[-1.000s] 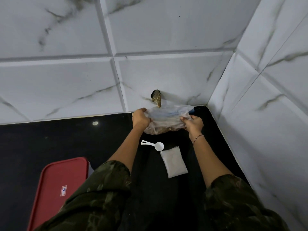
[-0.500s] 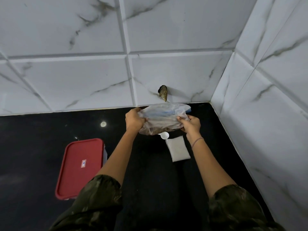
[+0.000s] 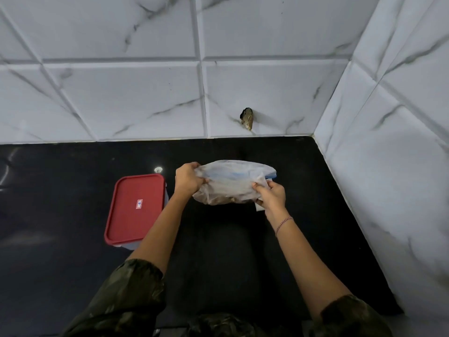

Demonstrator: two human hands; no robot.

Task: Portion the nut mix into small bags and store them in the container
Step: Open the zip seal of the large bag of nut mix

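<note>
Holding a large clear plastic bag up over the black counter, the person grips it from both ends. Their left hand is closed around the bag's left edge, fingers bunched into the plastic, and the right hand pinches the right edge with the fingers curled tight on it. Brown nut mix sags in the lower part of the bag, while a blue strip runs along near its top. A small white corner peeks out just below the bag beside the right hand; what it belongs to cannot be told. A thin bracelet circles the right wrist, and both arms come out of dark camouflage sleeves. To the left of the left forearm, a container with a red lid sits on the counter, shut, with a small label in the middle of the lid. Behind everything, white marble-look tiles cover the back wall and the right wall, and a small dark rough patch marks the back wall above the bag.
</note>
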